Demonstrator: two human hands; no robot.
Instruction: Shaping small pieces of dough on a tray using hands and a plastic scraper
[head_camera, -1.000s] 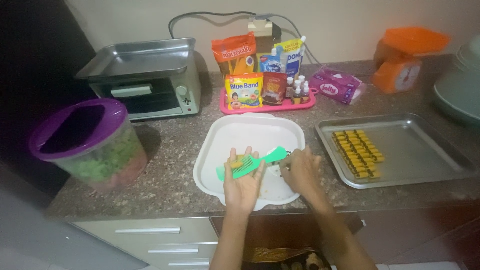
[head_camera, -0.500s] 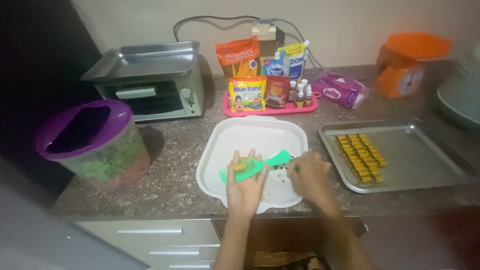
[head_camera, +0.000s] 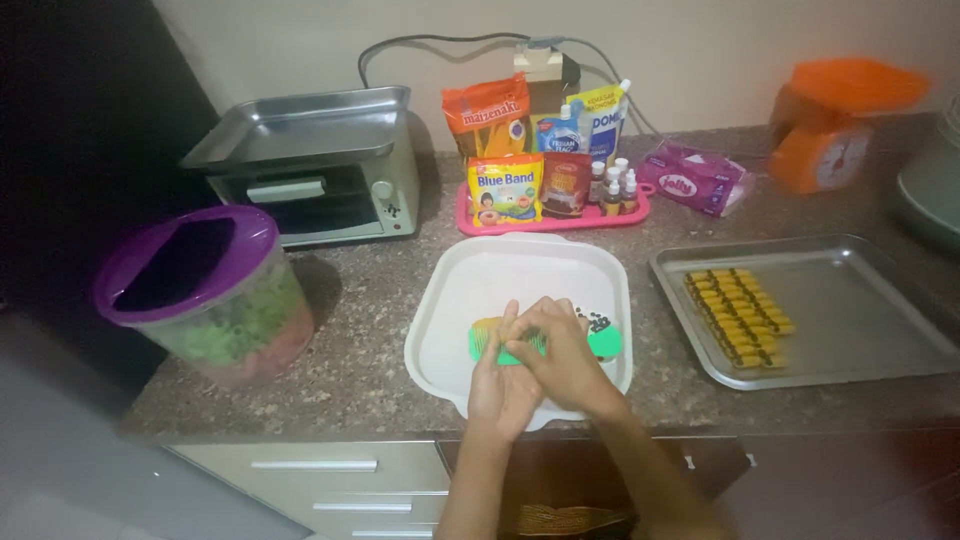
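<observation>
Orange pouch (head_camera: 487, 115), yellow-blue sachet (head_camera: 505, 188), blue-yellow pouch (head_camera: 601, 119) on pink tray (head_camera: 556, 222); purple packet (head_camera: 693, 178) beside.

We are reaching both forearms up from the near edge, meeting over the white tray (head_camera: 450, 300). Our left hand (head_camera: 500, 385) is lying palm-down with fingers curled; our right hand (head_camera: 562, 350) is crossing over it, fingertips pinching together.

Green comb (head_camera: 545, 347) flat in white tray (head_camera: 500, 275)
</observation>
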